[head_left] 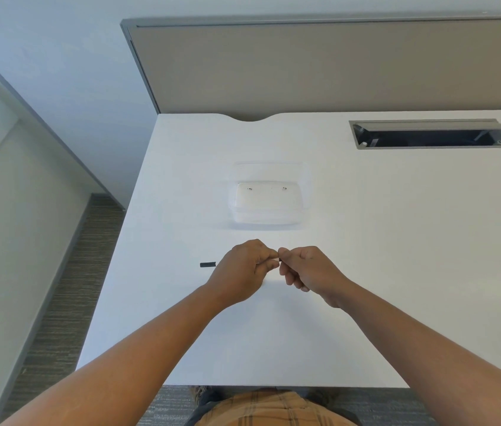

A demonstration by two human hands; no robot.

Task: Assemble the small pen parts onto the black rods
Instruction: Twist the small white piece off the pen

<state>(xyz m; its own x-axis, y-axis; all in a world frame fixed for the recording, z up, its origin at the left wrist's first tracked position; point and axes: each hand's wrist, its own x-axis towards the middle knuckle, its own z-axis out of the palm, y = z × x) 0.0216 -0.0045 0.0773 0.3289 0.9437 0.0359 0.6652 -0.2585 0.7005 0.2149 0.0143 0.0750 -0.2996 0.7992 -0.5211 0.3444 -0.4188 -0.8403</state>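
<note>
No lettering, label, brand or number can be read anywhere (desk, tray and wall panel all plain).

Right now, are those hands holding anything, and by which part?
Yes: the left hand grips a black rod along its middle, while the right hand pinches its right end.

1. I've got just the one view here, a wide-angle camera on the person's head, looking forward and steeply down over the white desk.
2. It sits close: both forearms stretch in from the bottom edge.
3. The far end shows the grey partition; the wall and the carpet fill the left side.
</note>
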